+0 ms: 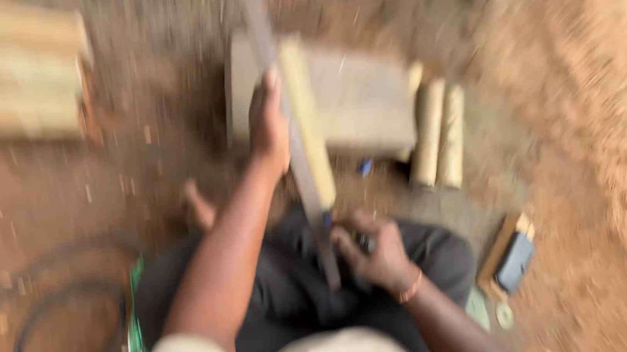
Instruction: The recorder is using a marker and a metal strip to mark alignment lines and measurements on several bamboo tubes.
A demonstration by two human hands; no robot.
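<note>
The picture is strongly blurred. My left hand (pixel 267 122) reaches forward and grips a pale yellow wooden stick (pixel 308 122) lying over a grey block (pixel 364 105). My right hand (pixel 372 251) sits near my lap, closed around the near end of a long grey blade-like tool (pixel 297 154) that runs up along the stick. Both arms are bare; my dark trousers show below.
Pale cut wooden pieces (pixel 437 132) lie right of the block, and a stack of planks (pixel 4 73) sits at the far left. A dark coiled hose (pixel 58 327) lies on the reddish dirt at left. A small wooden-and-dark object (pixel 510 260) rests at right.
</note>
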